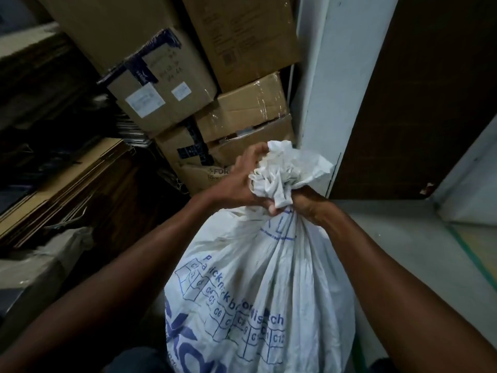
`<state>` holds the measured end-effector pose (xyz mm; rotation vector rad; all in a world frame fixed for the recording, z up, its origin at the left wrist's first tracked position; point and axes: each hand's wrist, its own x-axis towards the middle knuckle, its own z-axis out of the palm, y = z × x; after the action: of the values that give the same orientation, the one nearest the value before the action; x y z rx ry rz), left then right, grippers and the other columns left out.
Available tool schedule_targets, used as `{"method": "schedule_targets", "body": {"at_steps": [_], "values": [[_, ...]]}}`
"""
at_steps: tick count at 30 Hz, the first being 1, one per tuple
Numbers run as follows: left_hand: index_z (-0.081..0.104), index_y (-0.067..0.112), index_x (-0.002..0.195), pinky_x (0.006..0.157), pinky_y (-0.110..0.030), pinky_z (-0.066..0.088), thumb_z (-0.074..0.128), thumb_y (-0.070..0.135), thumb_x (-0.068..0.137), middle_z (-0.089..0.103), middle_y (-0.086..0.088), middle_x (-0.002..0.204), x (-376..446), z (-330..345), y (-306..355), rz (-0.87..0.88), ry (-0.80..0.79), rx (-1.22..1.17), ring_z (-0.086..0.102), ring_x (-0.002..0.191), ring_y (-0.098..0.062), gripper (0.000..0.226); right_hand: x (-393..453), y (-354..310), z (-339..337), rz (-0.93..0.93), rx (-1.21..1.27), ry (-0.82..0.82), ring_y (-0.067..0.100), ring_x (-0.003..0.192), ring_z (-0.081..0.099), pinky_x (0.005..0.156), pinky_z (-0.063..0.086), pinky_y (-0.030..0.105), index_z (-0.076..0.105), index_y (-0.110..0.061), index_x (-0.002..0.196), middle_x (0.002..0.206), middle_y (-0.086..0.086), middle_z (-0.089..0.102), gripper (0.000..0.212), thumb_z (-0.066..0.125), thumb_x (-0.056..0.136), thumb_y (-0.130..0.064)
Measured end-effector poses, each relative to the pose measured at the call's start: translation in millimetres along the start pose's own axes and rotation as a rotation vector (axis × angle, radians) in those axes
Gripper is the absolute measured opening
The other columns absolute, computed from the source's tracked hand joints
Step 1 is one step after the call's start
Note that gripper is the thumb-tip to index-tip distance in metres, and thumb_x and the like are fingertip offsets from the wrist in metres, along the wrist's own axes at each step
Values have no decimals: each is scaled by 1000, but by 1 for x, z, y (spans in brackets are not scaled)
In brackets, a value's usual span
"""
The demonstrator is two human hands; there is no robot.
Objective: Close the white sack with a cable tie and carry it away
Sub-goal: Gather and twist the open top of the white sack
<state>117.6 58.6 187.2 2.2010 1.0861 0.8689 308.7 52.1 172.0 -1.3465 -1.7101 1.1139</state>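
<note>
A full white sack [271, 286] with blue printing stands upright in front of me, low in the middle of the view. Its mouth is gathered into a crumpled bunch [285, 170] above a tight neck. My left hand [239, 181] grips the bunched top from the left, fingers curled into the fabric. Wrapped around the neck just below the bunch is my right hand [309, 203], on the right side. No cable tie shows in the view.
Stacked cardboard boxes [166, 84] rise right behind the sack. Flattened cardboard sheets [67, 179] lean at the left. A white pillar [330, 98] and a dark brown panel [419, 103] stand at the right, with grey floor [403, 238] beside them.
</note>
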Motion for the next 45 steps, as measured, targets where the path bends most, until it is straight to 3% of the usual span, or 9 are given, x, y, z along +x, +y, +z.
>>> {"method": "schedule_targets", "body": {"at_steps": [4, 7, 11, 15, 23, 30, 34, 38, 45], "values": [[4, 26, 161, 126, -46, 23, 100, 24, 52, 9, 5, 169, 9, 17, 11, 108, -63, -175, 17, 156, -21, 145, 0, -5, -10, 107, -104, -291, 33, 124, 54, 74, 56, 19, 50, 0, 139, 131, 15, 55, 64, 62, 82, 26], [50, 18, 133, 93, -52, 56, 99, 36, 53, 64, -6, 124, 13, 24, 15, 61, 90, -211, 65, 113, -23, 96, 11, 4, -13, 105, -127, -203, 25, 135, 44, 88, 46, 11, 39, -6, 152, 150, 6, 43, 74, 74, 87, 2], [52, 15, 113, 78, -42, 61, 98, 31, 59, 70, -2, 99, 17, 33, 14, -116, 329, -241, 70, 88, -18, 73, 6, 25, -3, 86, 70, 3, 21, 119, 66, 106, 52, 47, 59, -25, 136, 131, -2, 69, 98, 100, 47, -22], [45, 20, 114, 88, -49, 58, 95, 45, 58, 69, -4, 108, 24, 49, 18, -326, 497, -307, 69, 100, -22, 79, -13, 27, 38, 11, 77, 194, 18, 122, 63, 106, 51, 42, 41, -22, 143, 135, -2, 63, 111, 97, 47, -34], [2, 41, 154, 99, -51, 56, 75, -14, 75, 42, -15, 148, 1, 13, 31, -361, -68, -643, 58, 125, -34, 121, 2, 25, 32, 104, 283, 381, 19, 98, 72, 88, 61, 37, 67, -8, 123, 112, 8, 74, 52, 79, 74, 7], [3, 43, 159, 110, -49, 43, 99, 45, 47, 19, -11, 162, -13, 14, -3, -132, -22, 216, 34, 144, -35, 148, 2, 53, 11, 78, 226, -229, 18, 88, 73, 83, 62, 34, 76, -12, 101, 92, 2, 79, 50, 80, 60, 17], [61, 30, 134, 86, -30, 53, 87, 58, 66, 69, 1, 125, -11, 19, -7, -30, -128, 381, 66, 109, -20, 78, 2, 53, 11, 81, 116, -275, 14, 97, 71, 88, 60, 29, 71, -18, 113, 112, 4, 73, 58, 83, 68, 17], [70, 21, 103, 68, -40, 55, 77, 74, 64, 74, 2, 93, -10, 24, -20, -78, 10, 350, 67, 79, -18, 66, -2, 70, 26, 170, 35, 54, 18, 118, 65, 104, 51, 42, 58, -30, 130, 124, -9, 69, 104, 104, 37, -41], [69, 20, 81, 52, -32, 56, 83, 63, 69, 73, 4, 74, -14, 72, -21, -363, 241, 134, 68, 59, -7, 47, -53, 98, 114, 303, -171, 394, 24, 139, 48, 111, 42, 51, 27, -28, 151, 150, -1, 50, 157, 64, 16, -100]]}}
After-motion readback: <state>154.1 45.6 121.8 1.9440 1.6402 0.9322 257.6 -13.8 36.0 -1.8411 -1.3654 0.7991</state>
